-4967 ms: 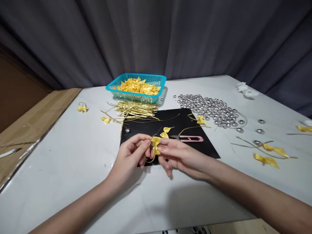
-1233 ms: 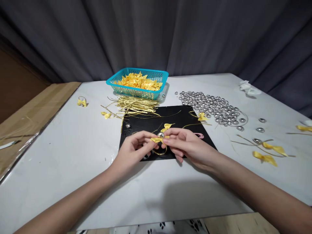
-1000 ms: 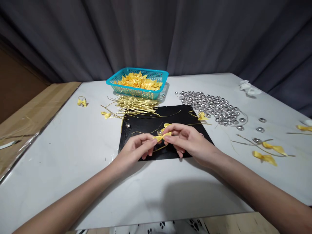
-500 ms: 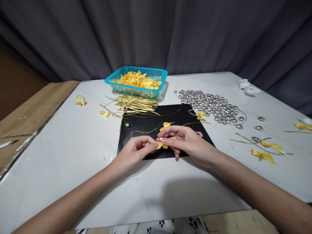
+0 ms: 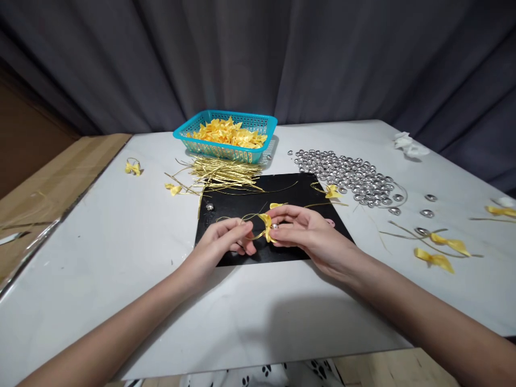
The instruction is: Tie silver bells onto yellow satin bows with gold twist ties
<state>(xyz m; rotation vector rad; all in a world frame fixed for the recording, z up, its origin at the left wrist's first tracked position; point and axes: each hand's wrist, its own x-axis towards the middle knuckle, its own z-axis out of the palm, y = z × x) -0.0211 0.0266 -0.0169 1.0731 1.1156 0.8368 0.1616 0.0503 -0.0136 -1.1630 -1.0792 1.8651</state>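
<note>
My right hand pinches a yellow ribbon bow with a shiny silver bell-like bead at its middle. From the bow a gold cord loops leftward, and the fingers of my left hand are closed on it. Both hands are just above a black mat. Another yellow bow lies behind my right fingertips, partly hidden. A loose silver bead rests at the mat's left side.
Behind the mat lies a pile of gold cords, with a teal basket of yellow bows beyond. Many silver beads spread at the back right. Yellow bows and cords lie at the right; a finished-looking looped bow sits far left.
My left hand has shifted left, off the bow and onto the cord. The bow has turned upright in my right fingers, and the cord loop now shows between my hands.
</note>
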